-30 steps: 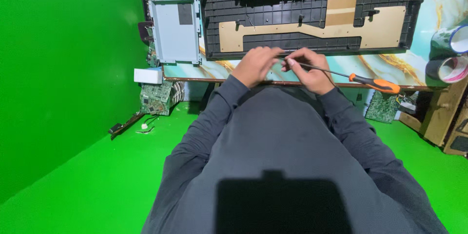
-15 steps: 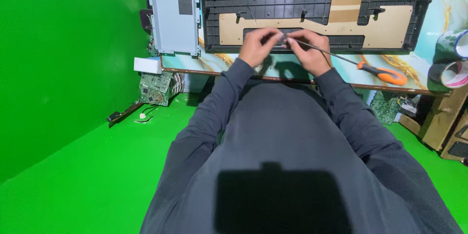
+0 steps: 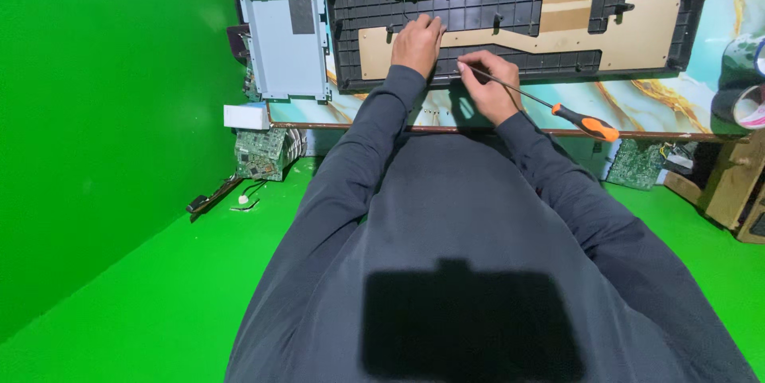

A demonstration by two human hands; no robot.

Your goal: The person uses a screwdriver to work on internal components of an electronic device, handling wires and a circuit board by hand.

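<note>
- Left hand (image 3: 417, 43) lies palm-down on the black plastic panel (image 3: 518, 20), fingers together and flat — pressing, gripping nothing.
- Right hand (image 3: 490, 86) is at the panel's near edge, fingers curled and pinching the thin metal shaft of the screwdriver (image 3: 550, 104); its orange-and-black handle points off to the right, over the table edge.
- Panel lies flat on the marbled table (image 3: 637, 100), ribbed side up, with a tan cardboard insert (image 3: 558, 28) across it.
- Grey metal plate (image 3: 285, 44) sits just left of the panel.
- Tape rolls (image 3: 745, 84) at the table's right end.
- Green circuit board (image 3: 263, 152) below the table's left corner.
</note>
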